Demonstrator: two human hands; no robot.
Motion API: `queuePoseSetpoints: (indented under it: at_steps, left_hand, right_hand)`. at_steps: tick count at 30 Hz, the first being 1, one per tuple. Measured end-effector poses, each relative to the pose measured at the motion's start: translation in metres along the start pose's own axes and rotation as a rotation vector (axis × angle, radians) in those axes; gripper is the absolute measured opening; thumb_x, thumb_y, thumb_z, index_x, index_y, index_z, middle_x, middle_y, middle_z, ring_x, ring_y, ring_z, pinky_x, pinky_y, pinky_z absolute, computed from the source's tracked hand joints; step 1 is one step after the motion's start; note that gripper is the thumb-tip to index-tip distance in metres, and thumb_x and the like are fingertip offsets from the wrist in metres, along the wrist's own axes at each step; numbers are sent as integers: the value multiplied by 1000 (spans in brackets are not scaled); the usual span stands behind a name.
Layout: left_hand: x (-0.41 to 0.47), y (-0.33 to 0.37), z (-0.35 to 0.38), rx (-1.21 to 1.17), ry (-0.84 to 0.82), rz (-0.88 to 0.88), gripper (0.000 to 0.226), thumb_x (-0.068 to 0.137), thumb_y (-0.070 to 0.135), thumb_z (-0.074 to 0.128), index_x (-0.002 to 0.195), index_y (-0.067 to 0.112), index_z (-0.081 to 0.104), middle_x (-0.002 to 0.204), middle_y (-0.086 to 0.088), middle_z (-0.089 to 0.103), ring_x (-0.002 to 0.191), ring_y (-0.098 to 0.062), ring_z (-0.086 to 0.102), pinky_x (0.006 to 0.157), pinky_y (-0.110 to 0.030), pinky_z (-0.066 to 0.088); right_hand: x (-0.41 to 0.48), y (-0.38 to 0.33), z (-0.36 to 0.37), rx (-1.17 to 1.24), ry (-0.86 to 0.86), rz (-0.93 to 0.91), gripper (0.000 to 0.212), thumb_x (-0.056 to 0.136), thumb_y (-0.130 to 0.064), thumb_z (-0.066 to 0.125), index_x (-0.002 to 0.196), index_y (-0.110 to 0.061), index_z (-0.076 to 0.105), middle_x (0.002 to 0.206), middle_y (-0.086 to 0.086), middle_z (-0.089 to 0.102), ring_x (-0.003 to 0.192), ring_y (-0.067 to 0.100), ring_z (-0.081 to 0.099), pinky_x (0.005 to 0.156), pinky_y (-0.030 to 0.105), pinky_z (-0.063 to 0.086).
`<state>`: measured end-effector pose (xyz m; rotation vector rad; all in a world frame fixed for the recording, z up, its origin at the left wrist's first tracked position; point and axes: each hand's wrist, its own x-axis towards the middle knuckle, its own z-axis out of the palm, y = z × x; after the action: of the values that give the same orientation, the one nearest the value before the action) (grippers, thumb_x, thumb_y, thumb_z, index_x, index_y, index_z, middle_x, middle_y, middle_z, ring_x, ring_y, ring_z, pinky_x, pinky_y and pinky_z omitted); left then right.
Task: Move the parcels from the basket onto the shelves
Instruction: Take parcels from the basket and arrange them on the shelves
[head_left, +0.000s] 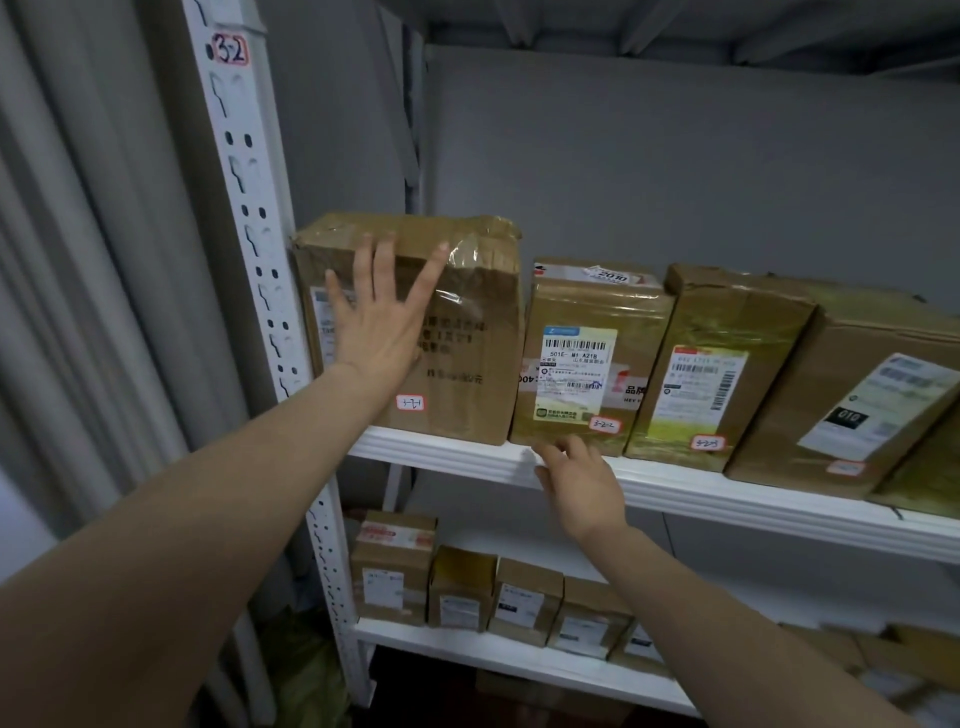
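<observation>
A white shelf (675, 493) holds taped parcels; left hand (379, 322) presses flat, fingers spread, on the large box (467, 332), right hand (582, 483) loose at the shelf's edge.

My left hand (375, 319) covers part of the big carton's (415, 327) shipping label (318, 325). The rightmost parcel (852, 384) runs off the frame edge. Labels on the lower-shelf boxes (462, 590) blur beyond reading.
</observation>
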<state>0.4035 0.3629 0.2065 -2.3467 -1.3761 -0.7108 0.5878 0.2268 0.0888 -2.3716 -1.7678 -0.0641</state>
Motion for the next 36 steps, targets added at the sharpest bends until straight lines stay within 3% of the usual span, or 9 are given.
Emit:
queuePoseSetpoints:
  at_steps: [6, 12, 27, 36]
  left_hand:
    - [10, 1, 7, -31, 31, -13, 120, 73, 37, 79, 141, 39, -19, 151, -17, -7, 142, -35, -14, 111, -67, 5]
    - [15, 6, 7, -25, 11, -21, 113, 75, 37, 77, 149, 35, -8, 153, -19, -5, 143, -37, -12, 112, -66, 5]
    - [26, 4, 10, -51, 3, -1, 111, 73, 35, 79, 149, 34, -3, 153, -19, -3, 143, -37, -12, 112, -65, 5]
    - [14, 7, 4, -25, -16, 9, 123, 73, 31, 79, 148, 35, -18, 154, -17, -15, 142, -36, -21, 111, -65, 4]
  right_hand:
    - [9, -1, 1, 6, -31, 35, 40, 103, -32, 32, 141, -21, 40, 131, 9, 45, 120, 31, 41, 99, 36, 35]
    - [15, -2, 5, 35, -18, 37, 37, 101, -34, 35, 135, -20, 45, 124, 7, 47, 114, 28, 43, 96, 35, 36]
    - [18, -4, 0, 94, -37, 24, 43, 101, -40, 36, 137, -17, 43, 128, 8, 45, 119, 25, 41, 100, 35, 37]
    - [-2, 14, -9, 109, -22, -4, 45, 101, -39, 38, 139, -15, 40, 135, 10, 43, 125, 26, 37, 104, 34, 34]
